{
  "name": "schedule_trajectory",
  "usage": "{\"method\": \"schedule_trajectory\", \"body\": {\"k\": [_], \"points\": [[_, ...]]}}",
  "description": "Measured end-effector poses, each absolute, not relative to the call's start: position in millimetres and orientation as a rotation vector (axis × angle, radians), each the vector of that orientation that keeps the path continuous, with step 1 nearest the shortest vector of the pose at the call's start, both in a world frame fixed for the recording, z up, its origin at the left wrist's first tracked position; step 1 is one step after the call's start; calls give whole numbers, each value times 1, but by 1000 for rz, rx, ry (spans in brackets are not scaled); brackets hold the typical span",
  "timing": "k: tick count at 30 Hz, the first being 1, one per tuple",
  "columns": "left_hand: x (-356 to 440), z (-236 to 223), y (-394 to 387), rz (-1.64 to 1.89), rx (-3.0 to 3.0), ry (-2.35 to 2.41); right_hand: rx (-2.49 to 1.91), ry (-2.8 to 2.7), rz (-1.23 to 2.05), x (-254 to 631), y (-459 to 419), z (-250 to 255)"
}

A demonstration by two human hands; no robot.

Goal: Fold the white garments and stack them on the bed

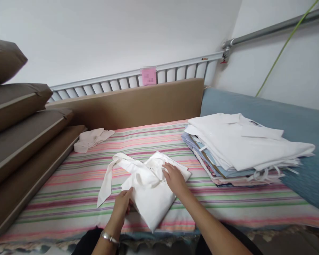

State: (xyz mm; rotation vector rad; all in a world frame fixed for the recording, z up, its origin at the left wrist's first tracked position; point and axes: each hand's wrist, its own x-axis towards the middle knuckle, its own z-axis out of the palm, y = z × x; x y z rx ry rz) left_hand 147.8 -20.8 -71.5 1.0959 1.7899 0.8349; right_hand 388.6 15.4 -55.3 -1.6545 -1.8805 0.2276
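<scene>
A folded white shirt [155,193] lies in front of me on the striped cover, one corner pointing toward me. From its upper left a long white fabric tie [106,180] trails in a bend onto the cover. My left hand [123,203] pinches the shirt's left edge, thumb on top and the other fingers partly hidden beneath. My right hand [174,177] rests on the upper right of the shirt by the bunched collar, its fingers stretched out over the cloth.
A stack of folded garments [241,148], white on top, stands at the right. A small crumpled pale cloth [93,138] lies back left. Brown cushions [23,138] are piled along the left. Behind are a brown backrest panel [149,106], a radiator [95,88] and a blue cushion [255,106].
</scene>
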Motion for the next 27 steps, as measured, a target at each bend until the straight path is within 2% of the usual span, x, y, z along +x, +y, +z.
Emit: {"method": "schedule_trajectory", "body": {"k": [6, 12, 21, 27], "points": [[139, -81, -13, 837, 1426, 2010, -1818, -1952, 120, 390, 7, -90], [139, -84, -12, 709, 1606, 2112, -1826, -1970, 38, 390, 6, -96], [106, -50, 32, 653, 1854, 2260, -1835, -1954, 82, 390, 8, -96], [98, -37, 93, 172, 2277, 2310, -1824, -1927, 120, 392, 9, -95]]}}
